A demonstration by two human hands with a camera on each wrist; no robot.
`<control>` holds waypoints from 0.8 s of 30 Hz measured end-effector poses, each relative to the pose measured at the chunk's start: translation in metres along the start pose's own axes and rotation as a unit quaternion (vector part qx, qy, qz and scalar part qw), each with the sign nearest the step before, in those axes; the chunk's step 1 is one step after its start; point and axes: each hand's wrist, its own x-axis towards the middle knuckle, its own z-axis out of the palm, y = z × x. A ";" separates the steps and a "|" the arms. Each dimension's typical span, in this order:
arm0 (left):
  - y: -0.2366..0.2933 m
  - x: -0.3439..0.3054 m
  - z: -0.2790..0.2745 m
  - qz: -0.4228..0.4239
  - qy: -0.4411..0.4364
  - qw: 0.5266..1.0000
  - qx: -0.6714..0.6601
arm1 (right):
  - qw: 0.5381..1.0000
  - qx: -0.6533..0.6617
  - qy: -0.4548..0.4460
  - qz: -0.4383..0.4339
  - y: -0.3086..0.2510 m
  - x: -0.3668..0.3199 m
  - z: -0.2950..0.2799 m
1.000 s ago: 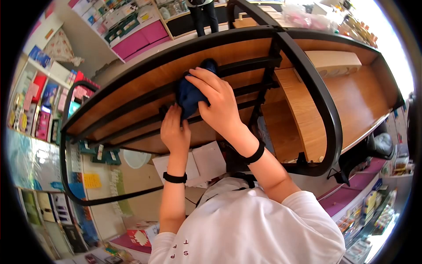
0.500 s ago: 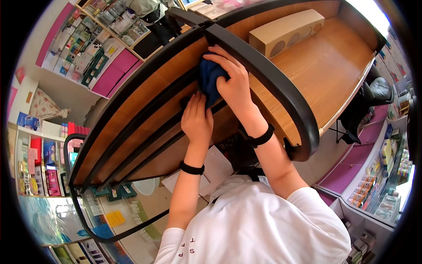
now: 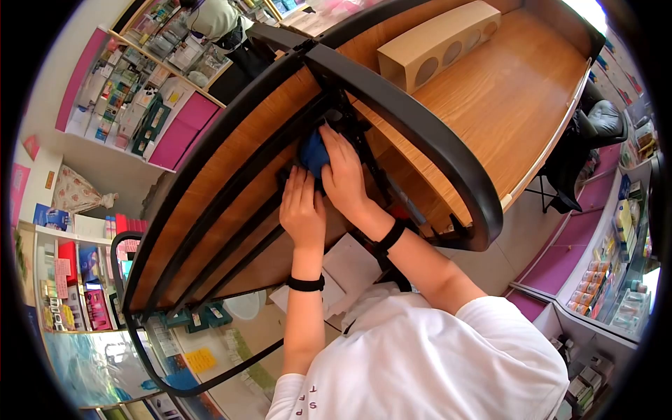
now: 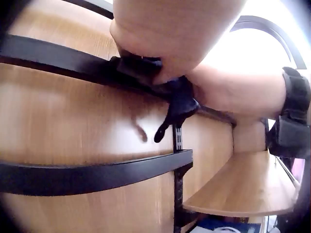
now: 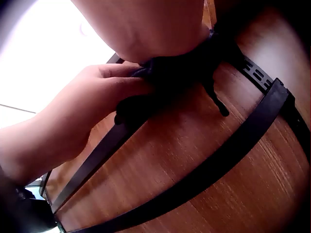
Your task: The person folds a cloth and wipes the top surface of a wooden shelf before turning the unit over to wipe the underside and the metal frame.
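Note:
A dark blue cloth [image 3: 314, 152] is wrapped at the right end of a black metal bar [image 4: 58, 62] on a wood-panelled rack. My right hand [image 3: 344, 175] grips the cloth from the right, fingers bent over it. Close beside it, my left hand [image 3: 302, 210] holds the cloth's lower left part against the bar; in the right wrist view its thumb and fingers [image 5: 116, 80] pinch a dark fold. A loose tail of the cloth [image 4: 179, 111] hangs below the bar in the left wrist view. Both wrists wear black bands.
Slotted black upright [image 5: 255, 73] stands just right of the hands. A curved black frame [image 3: 434, 147] arches beside the right arm. Beyond it, a long box with round windows [image 3: 441, 49] sits on a wooden desk top [image 3: 483, 105]. Another person [image 3: 217, 24] stands behind the rack.
Both hands and the cloth have moved right along the rack to the upright, then a little down toward the body. The head view has turned, with more of the desk top showing.

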 end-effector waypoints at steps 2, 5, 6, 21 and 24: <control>-0.003 -0.002 -0.008 -0.009 -0.009 1.000 0.015 | 1.000 -0.019 0.006 -0.010 0.000 0.000 0.005; -0.013 -0.009 -0.015 -0.017 0.007 0.999 0.027 | 0.997 -0.065 0.015 -0.028 -0.005 -0.001 0.012; -0.017 -0.012 -0.019 -0.022 0.010 0.999 0.033 | 0.995 -0.093 0.019 -0.032 -0.007 -0.004 0.016; -0.105 -0.097 -0.107 -0.196 0.071 0.968 0.136 | 0.972 -0.084 -0.157 -0.153 -0.068 -0.062 0.086; -0.100 -0.099 -0.100 -0.222 0.080 0.962 0.141 | 0.967 -0.043 -0.170 -0.183 -0.051 -0.067 0.080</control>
